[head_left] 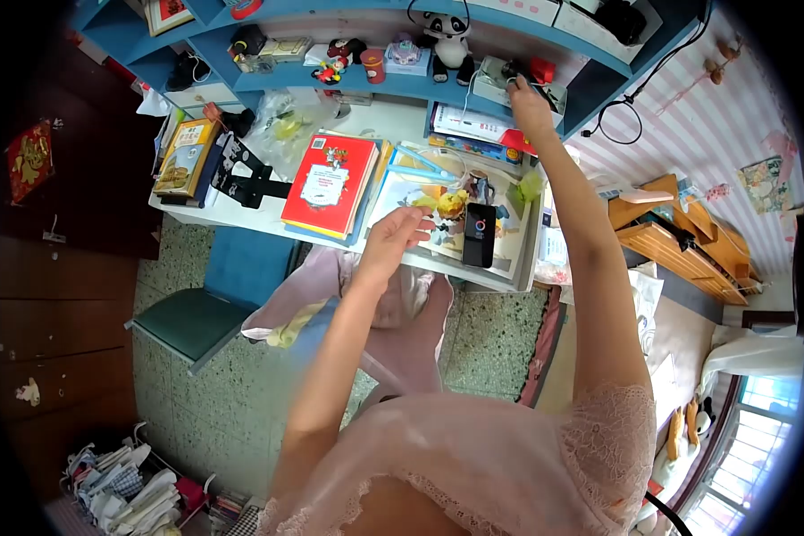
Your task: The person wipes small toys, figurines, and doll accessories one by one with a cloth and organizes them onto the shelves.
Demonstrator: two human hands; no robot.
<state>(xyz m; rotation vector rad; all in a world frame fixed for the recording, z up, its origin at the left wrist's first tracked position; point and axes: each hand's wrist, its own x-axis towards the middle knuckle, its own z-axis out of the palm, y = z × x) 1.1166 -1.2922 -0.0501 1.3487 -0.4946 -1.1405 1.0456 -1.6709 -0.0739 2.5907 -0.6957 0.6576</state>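
One box [493,91] sits under the right hand [531,109].

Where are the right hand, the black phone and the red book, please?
Right hand [531,106]: head view, middle of the hand.
Black phone [480,236]: head view, middle of its screen.
Red book [329,185]: head view, upward-facing cover.

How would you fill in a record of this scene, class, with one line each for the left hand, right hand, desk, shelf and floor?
Left hand: fingers loosely curled, near the red book; grip unclear
Right hand: at the white box; grip hidden
Desk: red book, bagged items
Shelf: blue; panda toy beside the white box
Floor: speckled; chair with green seat
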